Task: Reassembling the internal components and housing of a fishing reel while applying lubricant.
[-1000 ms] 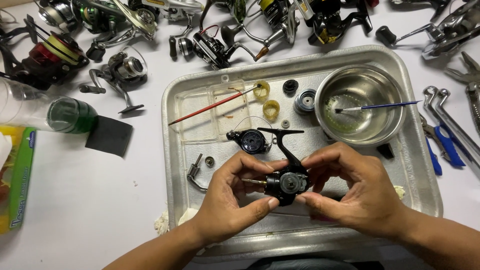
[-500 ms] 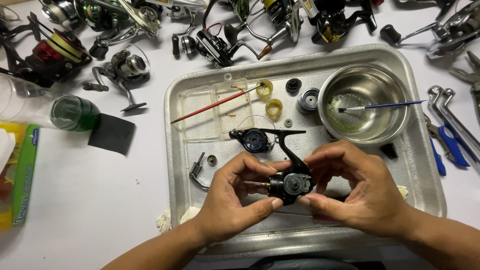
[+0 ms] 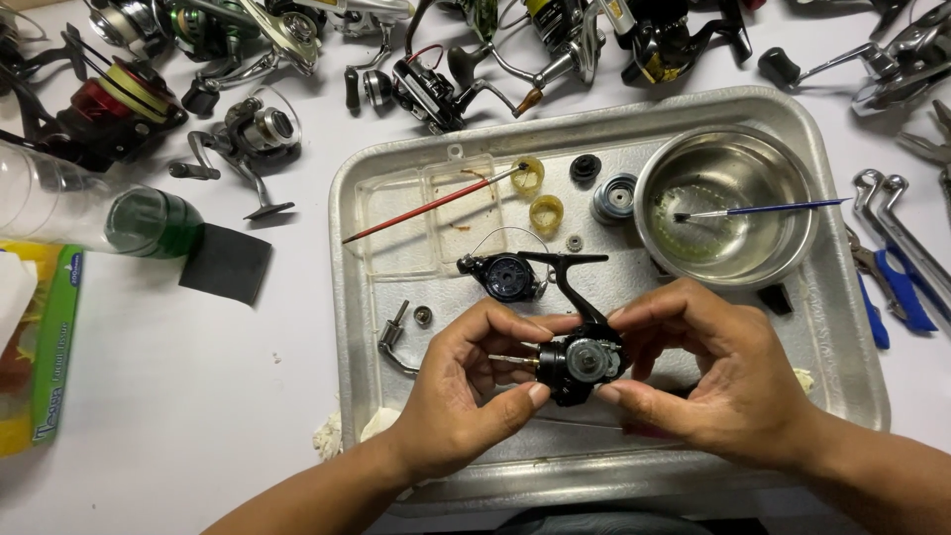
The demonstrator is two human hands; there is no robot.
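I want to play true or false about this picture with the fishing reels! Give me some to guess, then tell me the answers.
1. Both hands hold the black reel body over the metal tray. True.
2. The blue-handled brush lies on the white table. False: it rests in the steel bowl.
3. The red-handled brush lies across the clear plastic box. True.
4. The left hand holds the green-capped bottle. False: the bottle lies on the table, off to the left.

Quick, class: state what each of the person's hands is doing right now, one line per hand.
Left hand: closed, fingers gripping the black reel body from its left side.
Right hand: closed, pinching the same reel body from the right.
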